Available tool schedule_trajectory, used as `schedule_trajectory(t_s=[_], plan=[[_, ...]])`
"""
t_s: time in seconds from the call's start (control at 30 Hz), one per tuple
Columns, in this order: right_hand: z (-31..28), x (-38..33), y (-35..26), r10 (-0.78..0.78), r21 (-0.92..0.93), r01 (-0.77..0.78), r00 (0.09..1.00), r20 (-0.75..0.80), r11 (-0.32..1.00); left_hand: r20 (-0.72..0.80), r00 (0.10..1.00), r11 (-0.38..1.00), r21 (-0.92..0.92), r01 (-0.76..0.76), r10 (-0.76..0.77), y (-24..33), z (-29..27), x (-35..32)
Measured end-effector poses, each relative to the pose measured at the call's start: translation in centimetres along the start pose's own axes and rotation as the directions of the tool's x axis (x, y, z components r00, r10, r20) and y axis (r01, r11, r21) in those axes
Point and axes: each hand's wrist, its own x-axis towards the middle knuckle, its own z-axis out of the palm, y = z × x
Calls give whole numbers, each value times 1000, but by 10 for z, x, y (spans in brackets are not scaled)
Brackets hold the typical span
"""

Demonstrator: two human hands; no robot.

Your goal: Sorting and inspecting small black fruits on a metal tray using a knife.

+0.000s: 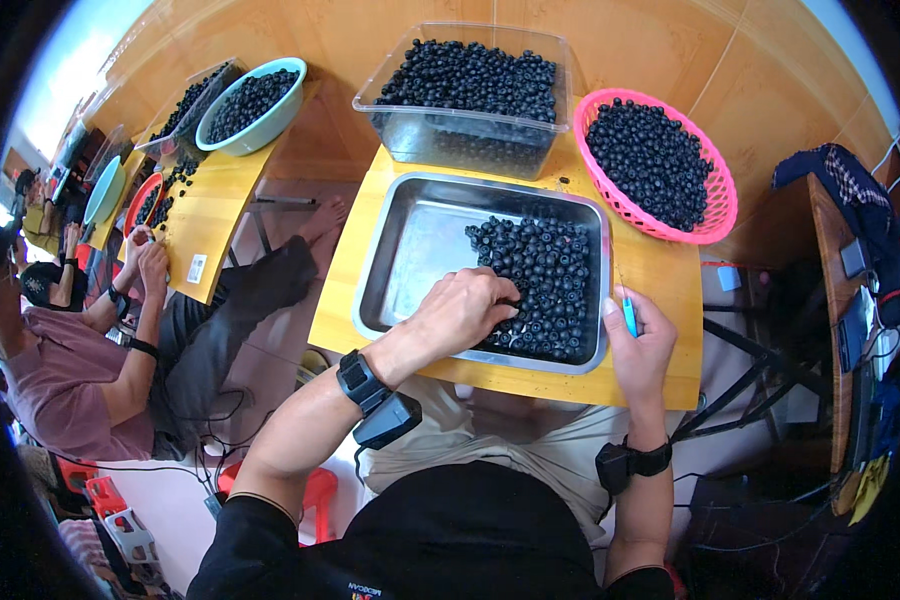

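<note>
A shallow steel tray (385,270) lies before me, its right part covered by small, dark round pieces (545,265) that look like beads or berries. At the left edge of that pile, my left hand (465,310) reaches in with its fingers drawn together. Whatever lies between those fingertips is hidden. Beside the tray's right rim, my right hand (642,345) is closed round a small tool with a teal handle (629,314). A thin, needle-like tip seems to rise from the handle, too fine to make out well.
Behind the tray stand a clear plastic bin (460,135) and a pink basket (725,190), both holding dark pieces. The yellow table (660,290) carries them. At left, another person (80,370) works at a second table (215,235) with a mint bowl (295,95). A wooden desk (830,260) stands right.
</note>
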Motion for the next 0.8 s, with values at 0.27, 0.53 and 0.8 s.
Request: schedule_trajectory(t_s=[0.27, 0.53, 0.8], plan=[[8, -11, 4, 43, 40, -45, 999, 27, 998, 56, 997, 997, -64, -43, 47, -2, -1, -1], [13, -17, -7, 43, 24, -45, 996, 81, 999, -47, 996, 983, -167, -81, 74, 0, -9, -12], [14, -23, -18, 45, -7, -45, 994, 102, 999, 67, 984, 649, -744, 158, -163, -4, -6, -21]])
